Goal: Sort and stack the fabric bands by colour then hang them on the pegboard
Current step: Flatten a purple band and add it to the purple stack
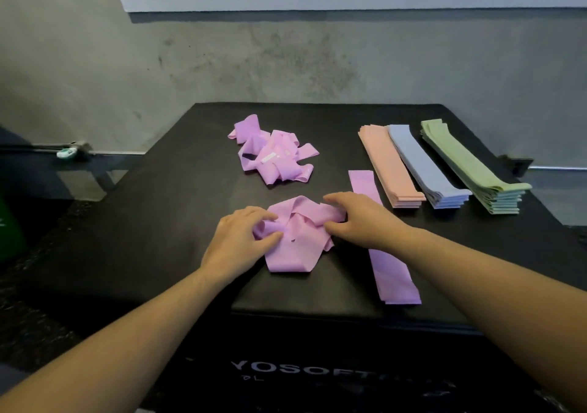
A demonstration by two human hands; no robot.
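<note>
Both hands, left (236, 241) and right (359, 219), pinch one crumpled purple band (297, 244); three sorted stacks (422, 165) lie beyond.

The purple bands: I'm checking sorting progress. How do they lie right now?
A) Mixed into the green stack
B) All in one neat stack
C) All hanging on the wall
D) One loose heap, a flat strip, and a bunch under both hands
D: a loose purple heap lies farther back, a flat purple strip lies beside the pink stack, and the left hand and right hand press a crumpled purple bunch.
</note>
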